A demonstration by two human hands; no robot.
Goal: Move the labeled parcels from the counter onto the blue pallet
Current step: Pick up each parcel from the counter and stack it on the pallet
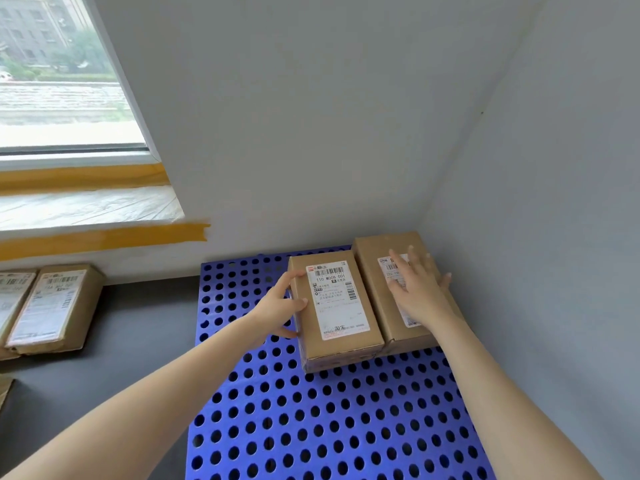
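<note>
The blue perforated pallet (311, 427) carries two labeled cardboard parcels in its far corner against the walls, lying flat side by side and touching. The left hand (278, 308) holds the near parcel (334, 310) at its left side, thumb curled over the top edge. The right hand (417, 289) lies with fingers spread flat over the corner parcel (375, 271). Two more labeled parcels (52, 310) lie on the grey tabletop (138, 341) at left.

A window (59, 74) fills the upper left of the frame, with buildings and trees outside. Below it, plastic sheeting (86, 206) covers the sill, edged by yellow tape (104, 237). Grey walls (311, 116) meet in a corner at right.
</note>
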